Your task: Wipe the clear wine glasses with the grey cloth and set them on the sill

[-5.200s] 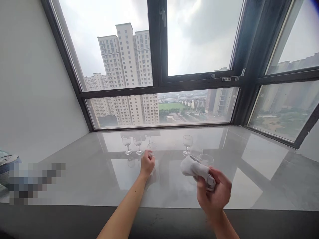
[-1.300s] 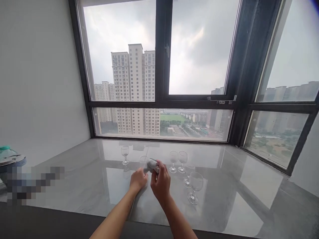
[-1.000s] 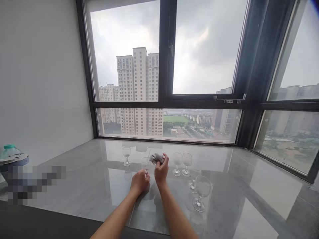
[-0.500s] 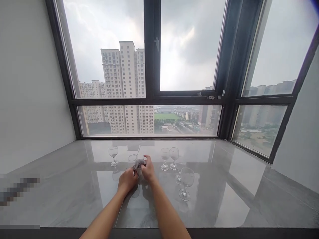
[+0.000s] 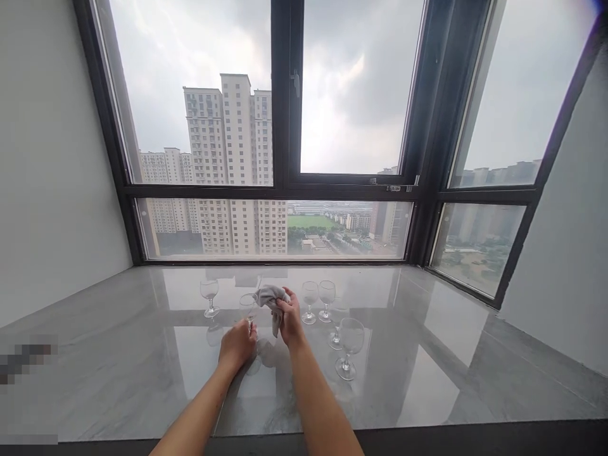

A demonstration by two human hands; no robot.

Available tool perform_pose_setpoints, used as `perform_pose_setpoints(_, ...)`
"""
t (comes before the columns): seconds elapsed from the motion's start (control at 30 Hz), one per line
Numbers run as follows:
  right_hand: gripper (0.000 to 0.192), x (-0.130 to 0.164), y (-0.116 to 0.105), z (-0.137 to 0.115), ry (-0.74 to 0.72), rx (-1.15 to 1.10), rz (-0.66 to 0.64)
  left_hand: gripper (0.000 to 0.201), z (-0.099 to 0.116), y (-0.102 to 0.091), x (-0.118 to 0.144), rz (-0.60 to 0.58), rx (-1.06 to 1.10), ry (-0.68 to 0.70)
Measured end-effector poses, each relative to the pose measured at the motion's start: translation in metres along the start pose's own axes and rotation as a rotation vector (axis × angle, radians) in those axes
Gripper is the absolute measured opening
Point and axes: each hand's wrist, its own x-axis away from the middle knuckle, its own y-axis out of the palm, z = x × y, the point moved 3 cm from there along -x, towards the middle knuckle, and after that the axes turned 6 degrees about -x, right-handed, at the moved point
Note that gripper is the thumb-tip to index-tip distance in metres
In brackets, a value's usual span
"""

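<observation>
My left hand (image 5: 239,342) is closed around the lower part of a clear stemmed wine glass (image 5: 247,306), which stands upright on the glossy grey sill; my fingers hide much of its stem. In my right hand (image 5: 290,320) is a crumpled grey cloth (image 5: 271,296), with one end hanging below my fingers. The cloth is bunched just right of the glass's bowl; whether it touches the rim I cannot tell.
Another wine glass (image 5: 209,297) stands to the left. A pair of glasses, one of them this glass (image 5: 327,301), stands right of my hands. Nearer right, a larger-looking glass (image 5: 351,339) partly overlaps another (image 5: 335,335). Behind the sill (image 5: 399,392) rises a dark window frame (image 5: 280,193).
My right hand has drawn the cloth up and right, away from the glass's lower part, and more of the cloth shows. My left hand stays at the glass. The view has shifted slightly.
</observation>
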Motion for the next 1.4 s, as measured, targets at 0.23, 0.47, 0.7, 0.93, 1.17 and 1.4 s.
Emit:
perform_pose_setpoints(0.23, 0.065, 0.007, 0.007, -0.008, -0.102, -0.007, -0.072, 0.029, 0.004, -0.002, 0.003, -0.009, 0.012, 0.049)
perform_pose_setpoints(0.47, 0.061, 0.009, 0.018, -0.008, -0.111, 0.124, -0.189, 0.029, 0.005, -0.001, 0.004, 0.024, -0.002, 0.059)
perform_pose_setpoints(0.7, 0.058, -0.005, -0.007, 0.011, -0.235, 0.351, 0.051, 0.027, 0.003, 0.002, 0.003, 0.036, 0.044, 0.084)
perform_pose_setpoints(0.93, 0.052, -0.006, -0.004, 0.03, -0.105, 0.464, -0.108, 0.031, 0.003, 0.0, 0.003, 0.018, 0.067, 0.06)
perform_pose_setpoints(1.17, 0.066, -0.003, -0.016, 0.026, -0.192, 0.908, 0.011, 0.024, -0.002, -0.003, 0.001, -0.004, 0.189, 0.031)
perform_pose_setpoints(1.4, 0.067, 0.002, -0.013, 0.043, -0.124, 1.104, -0.209, 0.025, -0.023, 0.006, -0.012, 0.196, 0.521, -0.026)
